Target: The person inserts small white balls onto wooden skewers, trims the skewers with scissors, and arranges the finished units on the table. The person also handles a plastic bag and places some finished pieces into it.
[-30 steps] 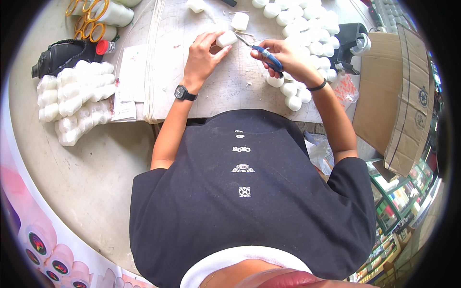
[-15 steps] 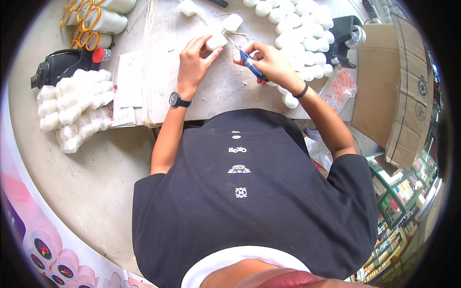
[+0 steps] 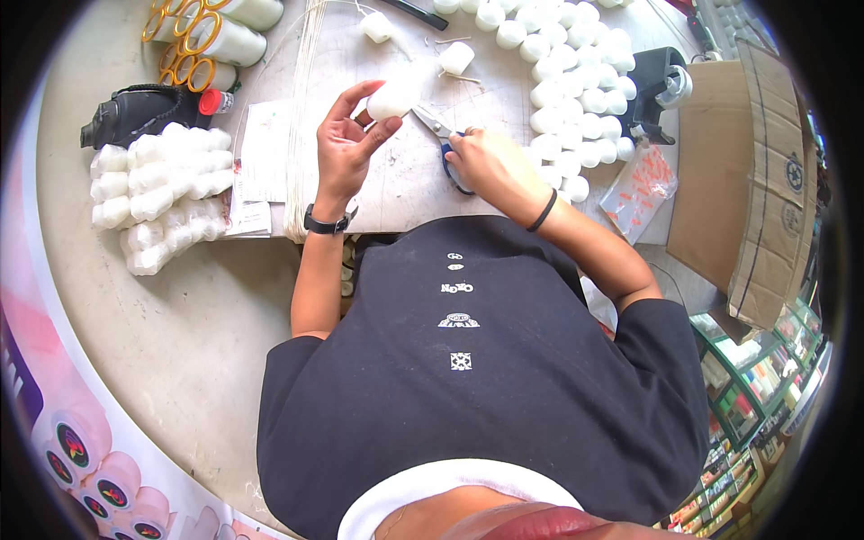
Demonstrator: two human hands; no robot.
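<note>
Between the spread thumb and fingers of my left hand (image 3: 344, 148) sits a small white candle (image 3: 387, 104), tilted up above the table. My right hand (image 3: 497, 166) is closed on a pair of scissors (image 3: 453, 169) with blue handles and metal blades. The blade tips reach the candle's right lower edge; glare hides whether a wick lies between them. Beyond my hands, a second white candle (image 3: 457, 58) lies beside cut bits of wick (image 3: 463, 78). Another candle (image 3: 377, 27) rests farther back with a long wick trailing from it.
Rows of white candles (image 3: 576, 90) fill the right back of the table. A black tape dispenser (image 3: 655, 85), a bag of orange bits (image 3: 641, 184) and a cardboard box (image 3: 706, 171) stand right. Wrapped white packs (image 3: 162, 184), a black pouch (image 3: 144, 115) and gold-ringed jars (image 3: 229, 40) lie left.
My left hand has turned and raised the candle nearer. The scissors have swung so their blades point up-left to the candle, and my right hand has rolled over them.
</note>
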